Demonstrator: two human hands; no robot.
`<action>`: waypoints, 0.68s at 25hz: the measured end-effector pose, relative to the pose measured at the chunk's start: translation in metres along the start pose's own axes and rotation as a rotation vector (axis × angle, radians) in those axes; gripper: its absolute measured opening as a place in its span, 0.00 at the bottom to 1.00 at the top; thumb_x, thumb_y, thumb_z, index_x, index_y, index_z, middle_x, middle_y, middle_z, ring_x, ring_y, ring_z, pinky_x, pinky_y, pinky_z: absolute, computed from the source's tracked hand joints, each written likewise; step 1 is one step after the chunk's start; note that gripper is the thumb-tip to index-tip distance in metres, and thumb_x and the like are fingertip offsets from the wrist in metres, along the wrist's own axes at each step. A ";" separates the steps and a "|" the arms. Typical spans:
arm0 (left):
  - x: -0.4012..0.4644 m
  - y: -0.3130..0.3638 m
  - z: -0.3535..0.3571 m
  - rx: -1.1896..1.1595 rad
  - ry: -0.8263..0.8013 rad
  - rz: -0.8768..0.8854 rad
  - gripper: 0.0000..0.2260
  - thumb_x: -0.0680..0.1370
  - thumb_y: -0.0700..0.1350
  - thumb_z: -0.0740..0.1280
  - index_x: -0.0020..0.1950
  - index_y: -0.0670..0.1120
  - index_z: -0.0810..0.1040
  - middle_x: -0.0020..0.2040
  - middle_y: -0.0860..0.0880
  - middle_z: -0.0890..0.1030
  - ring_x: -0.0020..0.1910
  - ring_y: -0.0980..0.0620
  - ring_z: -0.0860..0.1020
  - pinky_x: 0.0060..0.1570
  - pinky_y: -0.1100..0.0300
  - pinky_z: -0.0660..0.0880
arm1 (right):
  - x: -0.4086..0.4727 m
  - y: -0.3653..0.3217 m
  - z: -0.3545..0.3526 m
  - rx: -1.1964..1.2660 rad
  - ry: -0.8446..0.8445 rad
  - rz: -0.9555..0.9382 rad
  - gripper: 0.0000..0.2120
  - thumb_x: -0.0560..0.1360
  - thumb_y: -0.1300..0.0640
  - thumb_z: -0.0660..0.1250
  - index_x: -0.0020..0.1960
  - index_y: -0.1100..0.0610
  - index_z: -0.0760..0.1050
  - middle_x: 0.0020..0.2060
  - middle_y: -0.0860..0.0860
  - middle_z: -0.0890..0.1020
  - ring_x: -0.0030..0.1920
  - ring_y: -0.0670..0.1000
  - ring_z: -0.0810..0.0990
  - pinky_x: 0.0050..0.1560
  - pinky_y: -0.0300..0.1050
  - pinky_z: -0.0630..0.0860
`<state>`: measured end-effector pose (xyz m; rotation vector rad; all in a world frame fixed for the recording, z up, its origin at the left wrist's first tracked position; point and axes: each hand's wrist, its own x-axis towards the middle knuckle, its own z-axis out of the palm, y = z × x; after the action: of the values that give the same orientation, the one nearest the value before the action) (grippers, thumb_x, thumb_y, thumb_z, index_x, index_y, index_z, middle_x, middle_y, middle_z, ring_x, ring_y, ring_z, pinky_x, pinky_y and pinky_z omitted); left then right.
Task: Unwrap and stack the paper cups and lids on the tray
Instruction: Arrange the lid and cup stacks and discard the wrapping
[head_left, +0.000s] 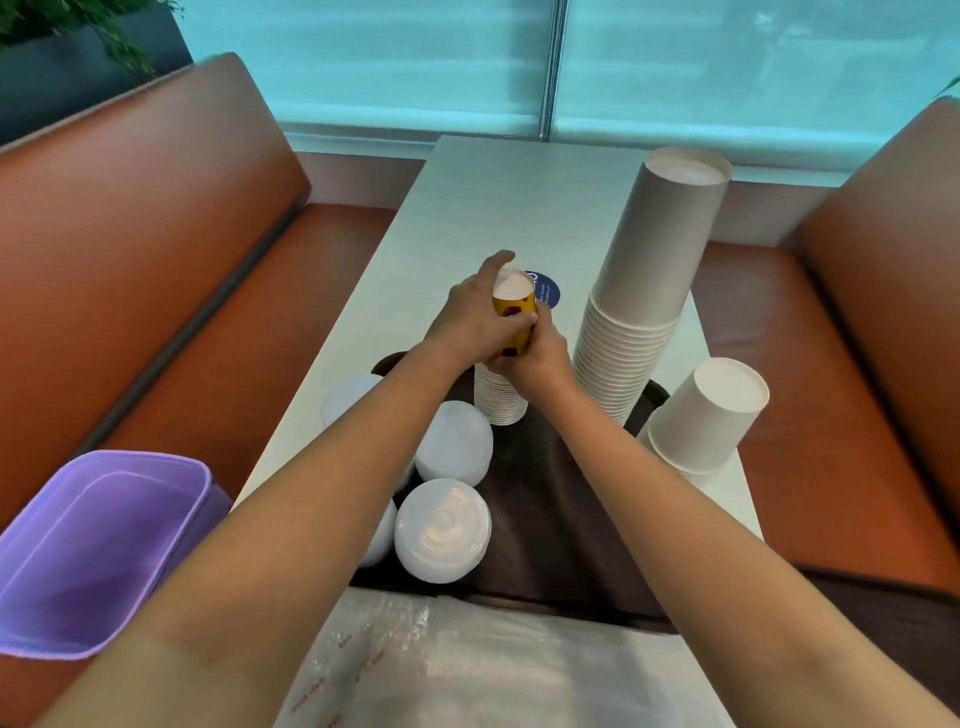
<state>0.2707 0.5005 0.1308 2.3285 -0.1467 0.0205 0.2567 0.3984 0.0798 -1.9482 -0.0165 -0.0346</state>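
A stack of small yellow paper cups (500, 397) stands upside down at the far end of the dark brown tray (561, 525). My left hand (475, 317) grips the top of this stack from the left, its index finger lifted over the white cup bottom. My right hand (537, 351) holds the stack from the right, just below. To the right rises a tall stack of large grey cups (649, 280). Stacks of white plastic lids (443, 530) lie on the tray's left side.
Two nested white cups (709, 410) stand at the table's right edge. A purple bin (98, 551) sits on the orange bench at left. Clear plastic wrapping (467, 665) lies in front of the tray. Orange benches flank the white table (498, 208).
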 end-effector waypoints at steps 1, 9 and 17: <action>-0.002 0.002 0.003 -0.002 -0.006 0.003 0.31 0.74 0.48 0.70 0.73 0.53 0.61 0.68 0.44 0.70 0.65 0.45 0.69 0.60 0.57 0.68 | -0.004 0.002 -0.002 0.011 0.012 -0.006 0.30 0.69 0.62 0.74 0.65 0.55 0.64 0.53 0.48 0.75 0.53 0.48 0.74 0.51 0.40 0.71; -0.035 0.015 0.016 -0.006 -0.079 0.055 0.30 0.73 0.49 0.70 0.73 0.52 0.62 0.67 0.44 0.71 0.63 0.45 0.71 0.60 0.53 0.72 | -0.044 0.013 -0.013 0.105 0.073 -0.034 0.30 0.67 0.67 0.74 0.65 0.56 0.65 0.52 0.46 0.74 0.54 0.47 0.75 0.52 0.38 0.74; -0.092 0.026 0.026 -0.026 -0.122 0.105 0.30 0.74 0.50 0.70 0.73 0.53 0.61 0.67 0.45 0.71 0.63 0.45 0.71 0.59 0.54 0.71 | -0.108 0.015 -0.026 0.081 0.104 -0.054 0.32 0.68 0.64 0.75 0.66 0.51 0.63 0.55 0.45 0.74 0.56 0.45 0.74 0.50 0.30 0.70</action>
<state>0.1753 0.4724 0.1260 2.2942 -0.3281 -0.0702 0.1483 0.3691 0.0717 -1.8627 -0.0020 -0.1686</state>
